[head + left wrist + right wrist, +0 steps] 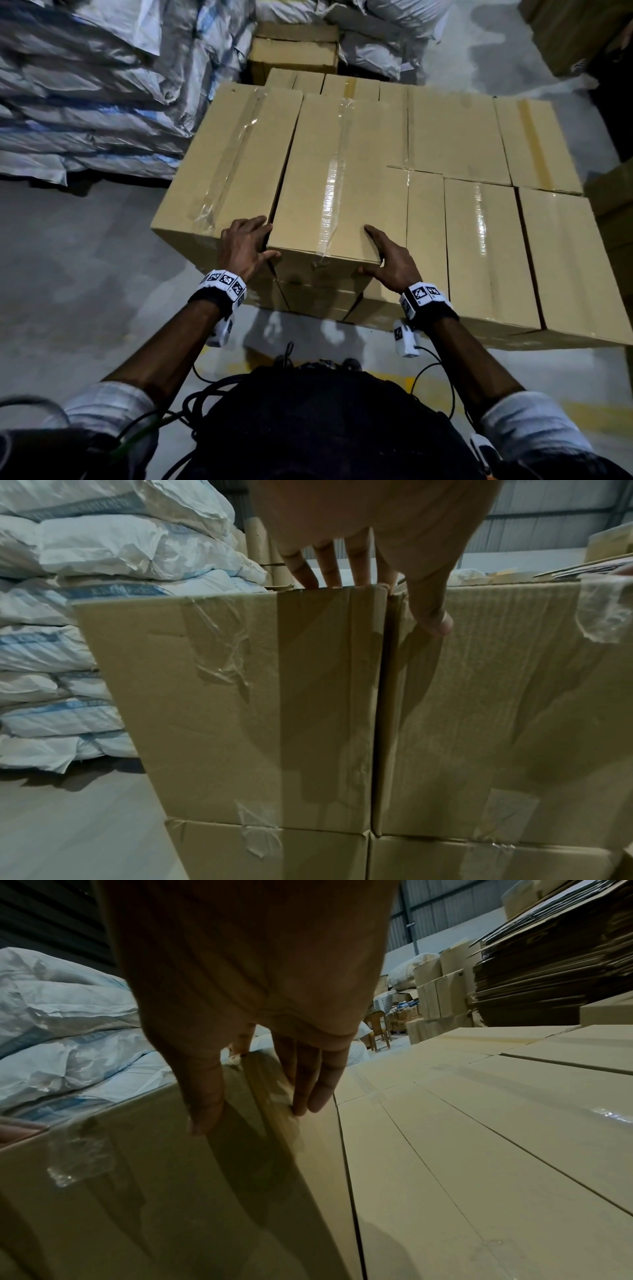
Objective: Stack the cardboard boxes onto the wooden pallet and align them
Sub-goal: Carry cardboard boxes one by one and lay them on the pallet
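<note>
With both hands flat, straight-fingered, gripping nothing, left hand (245, 248) and right hand (390, 262) bracket the near end of the upper box (339, 178), whose long axis runs away from them, touching the neighbour box (226, 154) on its left.

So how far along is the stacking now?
Lower layer looks filled. One upper box sits at the left; left hand and right hand flank a second upper box beside it. The rest of that tier is unstacked; the pallet isn't visible.
</note>
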Available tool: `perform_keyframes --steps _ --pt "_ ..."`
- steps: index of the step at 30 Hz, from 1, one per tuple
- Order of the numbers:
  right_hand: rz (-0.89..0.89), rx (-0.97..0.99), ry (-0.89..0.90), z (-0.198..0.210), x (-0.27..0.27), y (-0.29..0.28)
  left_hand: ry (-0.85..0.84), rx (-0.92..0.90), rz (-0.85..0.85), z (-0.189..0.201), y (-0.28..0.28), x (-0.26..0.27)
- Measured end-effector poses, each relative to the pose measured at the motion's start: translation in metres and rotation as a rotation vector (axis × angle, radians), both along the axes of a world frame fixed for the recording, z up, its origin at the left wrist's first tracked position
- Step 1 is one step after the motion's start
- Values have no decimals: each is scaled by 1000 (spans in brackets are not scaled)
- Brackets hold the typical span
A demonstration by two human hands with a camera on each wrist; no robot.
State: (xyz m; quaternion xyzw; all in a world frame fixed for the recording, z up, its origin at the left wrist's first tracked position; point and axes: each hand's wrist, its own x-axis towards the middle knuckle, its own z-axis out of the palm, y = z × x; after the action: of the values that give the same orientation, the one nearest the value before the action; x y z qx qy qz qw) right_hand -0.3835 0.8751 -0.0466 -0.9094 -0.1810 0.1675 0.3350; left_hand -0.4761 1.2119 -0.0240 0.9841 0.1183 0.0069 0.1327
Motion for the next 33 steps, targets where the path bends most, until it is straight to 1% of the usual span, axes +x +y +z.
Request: perform_keyframes --steps 7,19,24,33 --pt "-15 17 19 2 1 0 -41 -36 -12 -4 6 0" --pt "-23 41 54 2 -4 -3 -55 -53 -21 -9 7 -3" --pt "-28 28 55 4 -4 -4 -47 -117 23 -6 5 0" --pt "-27 42 38 5 -10 -6 -48 -155 44 -6 2 0"
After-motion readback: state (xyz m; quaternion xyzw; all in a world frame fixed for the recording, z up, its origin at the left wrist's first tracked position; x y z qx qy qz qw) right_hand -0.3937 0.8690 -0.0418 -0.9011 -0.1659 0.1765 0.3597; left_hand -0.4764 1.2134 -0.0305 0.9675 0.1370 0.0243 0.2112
